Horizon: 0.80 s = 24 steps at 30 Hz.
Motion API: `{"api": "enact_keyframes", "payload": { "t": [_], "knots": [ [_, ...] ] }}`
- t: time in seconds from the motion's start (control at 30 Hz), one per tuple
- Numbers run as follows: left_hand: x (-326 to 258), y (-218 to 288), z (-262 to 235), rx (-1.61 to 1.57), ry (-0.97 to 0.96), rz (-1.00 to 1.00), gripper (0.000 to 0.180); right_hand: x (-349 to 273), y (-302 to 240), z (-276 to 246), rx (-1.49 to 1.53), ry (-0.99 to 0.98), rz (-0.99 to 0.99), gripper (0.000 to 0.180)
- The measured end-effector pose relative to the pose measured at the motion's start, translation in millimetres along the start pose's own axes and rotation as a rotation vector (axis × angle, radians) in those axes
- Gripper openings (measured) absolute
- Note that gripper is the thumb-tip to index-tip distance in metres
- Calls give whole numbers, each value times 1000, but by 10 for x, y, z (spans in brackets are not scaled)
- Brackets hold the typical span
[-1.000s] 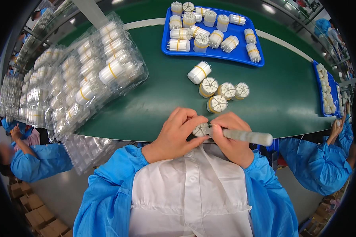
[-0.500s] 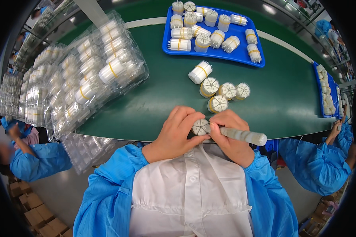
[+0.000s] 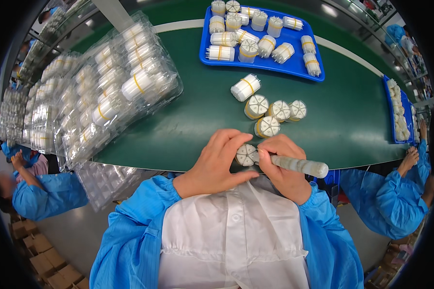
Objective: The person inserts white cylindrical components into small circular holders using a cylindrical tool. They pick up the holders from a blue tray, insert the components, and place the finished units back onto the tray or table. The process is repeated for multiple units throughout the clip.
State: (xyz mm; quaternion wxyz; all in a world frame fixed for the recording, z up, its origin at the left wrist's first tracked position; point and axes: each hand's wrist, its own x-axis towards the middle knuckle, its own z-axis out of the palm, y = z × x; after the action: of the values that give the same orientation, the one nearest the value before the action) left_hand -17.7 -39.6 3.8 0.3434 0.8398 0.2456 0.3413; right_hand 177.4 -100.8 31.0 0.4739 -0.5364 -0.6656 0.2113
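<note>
At table (image 3: 188, 130) near edge: left hand (image 3: 217, 166) pinches bundle (image 3: 246, 155) end-up, exposing face; right hand (image 3: 284, 166) grips rod (image 3: 299, 165), tip at bundle.

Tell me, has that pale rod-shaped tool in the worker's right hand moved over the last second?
Yes. The tool has slid left, its far end drawing in toward the loose white bundles lying unmoved on the green belt.

A white segmented cylinder bundle (image 3: 246, 155), end-on, is touched by a pale, speckled stick tool (image 3: 296, 165).
</note>
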Motion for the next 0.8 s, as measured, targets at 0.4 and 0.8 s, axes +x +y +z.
{"api": "enact_keyframes", "payload": {
  "t": [0.4,0.8],
  "knots": [
    [16,-51,-14,-83,-61,14,70,26,-1,-25,-9,42,-10,8],
    [-64,-57,-256,161,84,-69,54,24,-114,-97,-12,59,2,5]
  ]
}}
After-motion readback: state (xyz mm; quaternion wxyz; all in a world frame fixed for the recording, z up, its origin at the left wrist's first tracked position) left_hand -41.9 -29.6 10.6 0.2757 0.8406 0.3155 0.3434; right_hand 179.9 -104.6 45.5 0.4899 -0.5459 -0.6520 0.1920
